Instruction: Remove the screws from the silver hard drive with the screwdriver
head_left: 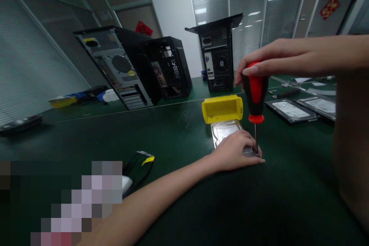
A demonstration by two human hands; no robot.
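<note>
Silver metal hard drive (226, 127) is laid on the dark green tabletop (178, 138), its near end gripped by the curled left hand (239, 148). A red-and-black-handled screwdriver (256, 94) is held upright at that end, its handle top grasped by the right hand (256, 68). Just beyond, a yellow plastic bin (221, 108) is placed; farther back, three black-and-grey computer towers (123, 65) are stood.

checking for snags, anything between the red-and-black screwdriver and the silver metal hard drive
Nothing visible; the screwdriver in the right hand appears to reach the hard drive, close beside the left hand.
</note>
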